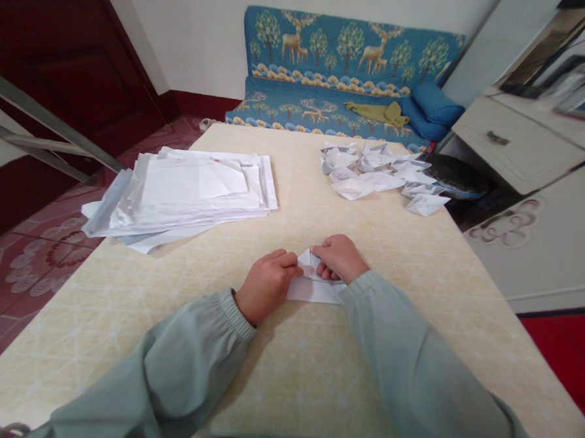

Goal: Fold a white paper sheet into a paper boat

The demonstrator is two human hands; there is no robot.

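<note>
While both hands pinch it flat, the folded paper (313, 287) sits at frame centre on the counter (364, 353); left hand (265, 284) and right hand (338, 257) have fingers closed on its edges, steadying a crease. Paper stack (186, 194) upper left, folded pieces (380, 174) upper right.

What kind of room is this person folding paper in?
Most likely a room in a home, not a workshop. A low sofa with a deer-print cover stands against the wall, a white drawer cabinet sits to the right, and both hands fold paper on a plain cream table over patterned floor tiles.
</note>
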